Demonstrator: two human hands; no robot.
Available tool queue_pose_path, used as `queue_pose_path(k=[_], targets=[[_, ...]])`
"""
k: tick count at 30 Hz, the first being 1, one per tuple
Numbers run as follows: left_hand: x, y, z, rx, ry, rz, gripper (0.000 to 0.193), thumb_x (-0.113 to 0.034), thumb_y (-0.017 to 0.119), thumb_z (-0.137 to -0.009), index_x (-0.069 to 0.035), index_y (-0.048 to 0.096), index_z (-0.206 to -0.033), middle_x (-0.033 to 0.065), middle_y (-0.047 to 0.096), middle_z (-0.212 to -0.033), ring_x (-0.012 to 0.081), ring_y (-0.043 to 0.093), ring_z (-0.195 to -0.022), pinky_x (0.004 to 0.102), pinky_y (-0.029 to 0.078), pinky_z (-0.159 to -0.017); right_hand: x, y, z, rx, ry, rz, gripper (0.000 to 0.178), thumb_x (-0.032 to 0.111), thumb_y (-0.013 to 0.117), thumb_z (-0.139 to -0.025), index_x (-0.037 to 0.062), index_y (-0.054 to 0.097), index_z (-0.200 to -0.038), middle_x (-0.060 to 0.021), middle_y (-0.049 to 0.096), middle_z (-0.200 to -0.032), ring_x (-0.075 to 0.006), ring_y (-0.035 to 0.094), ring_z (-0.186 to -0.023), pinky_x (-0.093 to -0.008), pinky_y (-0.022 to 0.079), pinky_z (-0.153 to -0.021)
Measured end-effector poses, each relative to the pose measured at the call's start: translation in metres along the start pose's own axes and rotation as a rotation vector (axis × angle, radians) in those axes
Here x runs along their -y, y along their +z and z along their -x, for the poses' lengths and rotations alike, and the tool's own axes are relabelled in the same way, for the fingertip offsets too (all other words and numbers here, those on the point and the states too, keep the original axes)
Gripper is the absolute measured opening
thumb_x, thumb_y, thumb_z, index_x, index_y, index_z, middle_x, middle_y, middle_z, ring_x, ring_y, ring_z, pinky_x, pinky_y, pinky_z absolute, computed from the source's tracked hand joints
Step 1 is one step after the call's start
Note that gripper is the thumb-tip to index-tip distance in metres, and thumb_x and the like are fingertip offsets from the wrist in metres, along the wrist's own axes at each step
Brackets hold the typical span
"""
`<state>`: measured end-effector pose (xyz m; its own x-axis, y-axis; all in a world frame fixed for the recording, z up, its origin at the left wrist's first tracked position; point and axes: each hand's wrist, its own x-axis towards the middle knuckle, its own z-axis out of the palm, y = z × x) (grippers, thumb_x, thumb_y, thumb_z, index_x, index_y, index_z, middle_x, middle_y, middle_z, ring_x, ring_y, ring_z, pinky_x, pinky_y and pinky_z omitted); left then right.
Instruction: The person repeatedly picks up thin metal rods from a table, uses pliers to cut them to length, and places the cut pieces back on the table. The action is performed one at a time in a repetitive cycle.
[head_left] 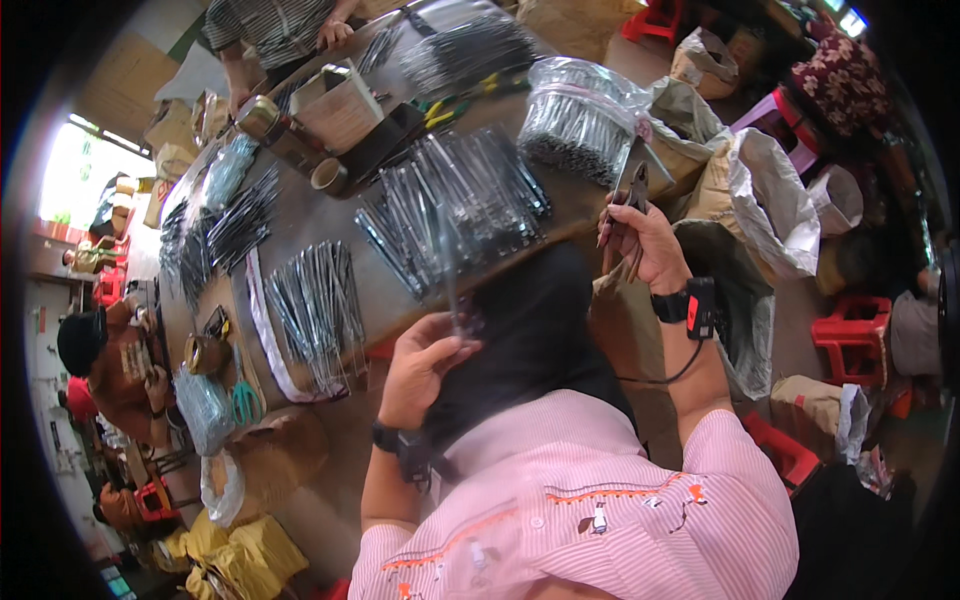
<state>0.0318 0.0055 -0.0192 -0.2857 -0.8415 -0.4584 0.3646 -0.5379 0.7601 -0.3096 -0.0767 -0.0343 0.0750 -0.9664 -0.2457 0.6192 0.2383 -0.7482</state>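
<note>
My right hand (648, 243) is raised at the table's right edge, closed round a pair of pliers (634, 186) with its jaws up. Lower and further left, my left hand (425, 362) is in front of the table edge, its fingers pinched together at the end of what looks like a thin metal strip (450, 285), smeared by motion. Just beyond it a broad spread of shiny metal strips (455, 195) lies on the table. To its left is a smaller row of thin metal rods (315, 305), beside a white band (268, 330).
A plastic-wrapped bundle of rods (570, 125) stands near the table's right end. Further back are a box (338, 105), a cup (329, 177) and yellow-handled pliers (440, 112). Open sacks (765, 200) and a red stool (852, 338) stand at right. Other people sit around.
</note>
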Motion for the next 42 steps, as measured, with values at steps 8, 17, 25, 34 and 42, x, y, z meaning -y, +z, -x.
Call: queue_pose_path(k=[8, 17, 25, 34, 42], targets=[[0.011, 0.036, -0.014, 0.105, 0.041, 0.016, 0.021, 0.003, 0.065, -0.083, 0.004, 0.054, -0.102, 0.013, 0.062, -0.094, 0.0245, 0.068, -0.084, 0.0307, 0.057, -0.075, -0.055, 0.075, 0.048, 0.126, -0.004, 0.159, 0.014, 0.005, 0.067, -0.086, 0.0022, 0.057, -0.095, -0.0113, 0.066, -0.084, -0.018, 0.066, -0.07, -0.0282, 0.053, -0.053], [0.01, 0.033, -0.02, 0.109, 0.169, -0.068, 0.02, 0.007, 0.069, -0.08, -0.001, 0.058, -0.095, 0.0074, 0.066, -0.088, 0.0167, 0.068, -0.077, 0.0277, 0.057, -0.071, -0.065, 0.082, 0.058, 0.093, -0.132, 0.345, 0.012, 0.003, 0.066, -0.087, 0.0025, 0.058, -0.095, -0.0073, 0.066, -0.082, -0.0145, 0.065, -0.071, -0.027, 0.054, -0.063], [0.007, 0.032, -0.023, 0.074, 0.168, -0.09, 0.018, 0.006, 0.07, -0.079, 0.0, 0.06, -0.093, 0.008, 0.067, -0.083, 0.0154, 0.068, -0.076, 0.0262, 0.056, -0.071, -0.083, 0.096, 0.06, 0.138, -0.143, 0.391, 0.012, 0.002, 0.066, -0.086, 0.0021, 0.058, -0.095, -0.0053, 0.064, -0.08, -0.0125, 0.064, -0.071, -0.0248, 0.052, -0.06], [0.01, 0.022, -0.022, 0.217, 0.108, -0.282, 0.025, 0.004, 0.064, -0.082, 0.002, 0.052, -0.104, 0.0074, 0.061, -0.088, 0.0205, 0.069, -0.079, 0.0272, 0.058, -0.068, -0.065, 0.077, 0.037, 0.09, 0.021, 0.242, 0.027, 0.002, 0.066, -0.084, -0.0014, 0.058, -0.11, -0.0133, 0.067, -0.092, -0.0161, 0.063, -0.07, -0.0265, 0.053, -0.066], [0.003, 0.036, -0.018, 0.347, -0.02, -0.271, 0.027, 0.004, 0.061, -0.083, 0.0, 0.05, -0.107, 0.0067, 0.059, -0.091, 0.0185, 0.067, -0.079, 0.0259, 0.056, -0.064, -0.068, 0.071, 0.038, 0.082, 0.145, 0.225, 0.027, 0.005, 0.07, -0.084, -0.0019, 0.06, -0.108, -0.0123, 0.068, -0.088, -0.0174, 0.065, -0.068, -0.0273, 0.054, -0.064]])
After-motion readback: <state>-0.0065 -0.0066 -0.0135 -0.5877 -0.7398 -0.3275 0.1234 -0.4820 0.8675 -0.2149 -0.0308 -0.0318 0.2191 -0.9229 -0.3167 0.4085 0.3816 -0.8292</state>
